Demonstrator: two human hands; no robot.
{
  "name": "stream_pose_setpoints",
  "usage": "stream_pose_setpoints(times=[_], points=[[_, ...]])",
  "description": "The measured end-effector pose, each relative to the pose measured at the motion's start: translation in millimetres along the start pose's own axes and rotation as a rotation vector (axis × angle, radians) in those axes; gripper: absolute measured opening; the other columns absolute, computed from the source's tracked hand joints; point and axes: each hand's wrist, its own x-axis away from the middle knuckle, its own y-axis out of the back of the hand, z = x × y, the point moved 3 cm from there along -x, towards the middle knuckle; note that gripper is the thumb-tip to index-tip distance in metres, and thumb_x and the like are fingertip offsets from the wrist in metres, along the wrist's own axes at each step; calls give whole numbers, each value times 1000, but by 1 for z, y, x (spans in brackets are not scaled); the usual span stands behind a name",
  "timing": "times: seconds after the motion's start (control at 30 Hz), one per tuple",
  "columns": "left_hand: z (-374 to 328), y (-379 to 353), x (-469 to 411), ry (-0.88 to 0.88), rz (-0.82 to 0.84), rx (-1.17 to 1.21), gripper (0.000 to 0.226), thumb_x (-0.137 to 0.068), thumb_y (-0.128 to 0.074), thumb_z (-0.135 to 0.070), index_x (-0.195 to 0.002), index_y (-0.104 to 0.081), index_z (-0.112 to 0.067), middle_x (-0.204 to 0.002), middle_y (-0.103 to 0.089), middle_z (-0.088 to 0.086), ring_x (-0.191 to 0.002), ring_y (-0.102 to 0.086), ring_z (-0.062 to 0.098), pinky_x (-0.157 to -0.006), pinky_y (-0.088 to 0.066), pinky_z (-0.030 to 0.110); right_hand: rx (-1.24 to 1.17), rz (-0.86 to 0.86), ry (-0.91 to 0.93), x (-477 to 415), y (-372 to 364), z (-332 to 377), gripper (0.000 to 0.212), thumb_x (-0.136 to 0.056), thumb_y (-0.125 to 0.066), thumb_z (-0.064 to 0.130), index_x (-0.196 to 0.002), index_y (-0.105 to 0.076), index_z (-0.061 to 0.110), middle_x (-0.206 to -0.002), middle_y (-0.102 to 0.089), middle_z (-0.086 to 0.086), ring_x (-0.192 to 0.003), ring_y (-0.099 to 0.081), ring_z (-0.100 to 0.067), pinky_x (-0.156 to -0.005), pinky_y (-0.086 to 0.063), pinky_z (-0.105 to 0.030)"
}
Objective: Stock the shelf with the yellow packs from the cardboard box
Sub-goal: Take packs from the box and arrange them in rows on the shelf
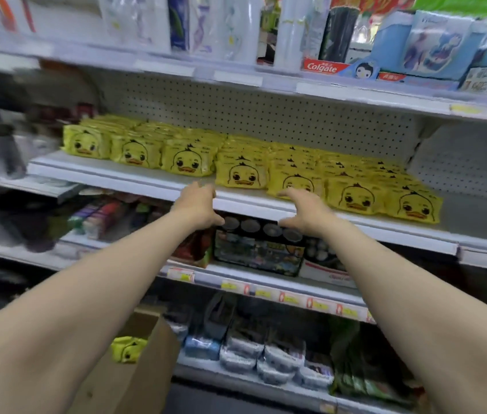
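Both forearms reach forward, bare. Left hand (198, 201) and right hand (303, 212) spread wide, holding nothing, at front edge of white shelf (134, 176). Yellow packs (242, 174) with duck face in rows on it, pegboard behind. Cardboard box (146, 357) low left, partly behind left arm, one pack inside. Left side blurred. Toothpaste box (324, 66) above reads "Colgate".

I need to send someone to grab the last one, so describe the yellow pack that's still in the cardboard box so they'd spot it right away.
Start at the brown cardboard box standing on the floor, lower left, in front of the bottom shelf. One yellow pack with a cartoon duck face pokes out of its open top. Unlike the matching packs lined up on the middle shelf, it sits alone and tilted.
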Motion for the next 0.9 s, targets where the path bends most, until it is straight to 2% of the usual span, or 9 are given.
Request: stream_pose_setpoints(times=[0.13,0.4,0.5,0.63,0.77,0.9], points=[[66,11,44,149,-9,-70,70,-73,-81,-48,-127,-50,-16,-130,-46,12,-120,-45,34,-96,-47,49,-44,90,148,6,-28,59,74,-86,-75,38,-149,-40,27,-155,-41,1,-142,-38,-23,-111,-37,-39],[186,7,110,383,19,-132,74,-74,-79,-49,-132,-49,-14,-141,-41,17,-127,-42,39,-101,-43,45,-92,198,305,4,-101,164,71,-81,-77,43,-143,-47,28,-141,-52,-4,-127,-50,-26,-100,-46,-41],[230,-5,116,418,45,-111,72,-75,-78,-47,-132,-50,-13,-136,-46,17,-125,-44,37,-101,-44,43,-91,277,338,-4,-142,199,68,-81,-76,42,-141,-51,23,-138,-55,-6,-125,-52,-27,-99,-46,-39],[294,-30,110,465,89,-46,75,-71,-80,-48,-132,-49,-17,-132,-47,14,-122,-46,36,-100,-45,46,-110,393,318,-22,-206,237,66,-80,-77,44,-138,-53,23,-141,-53,-6,-129,-50,-28,-102,-45,-37],[370,-65,86,443,166,-7,68,-72,-79,-49,-126,-54,-15,-127,-50,12,-116,-50,36,-95,-48,44,-118,522,258,-45,-280,269,66,-81,-77,45,-139,-52,24,-140,-56,-3,-126,-53,-24,-102,-45,-36],[459,-120,56,424,298,55,70,-72,-79,-52,-127,-55,-15,-127,-55,13,-116,-52,33,-93,-47,42,-168,681,103,-69,-363,298,62,-84,-75,45,-138,-54,21,-144,-53,-5,-132,-49,-26,-106,-42,-37]])
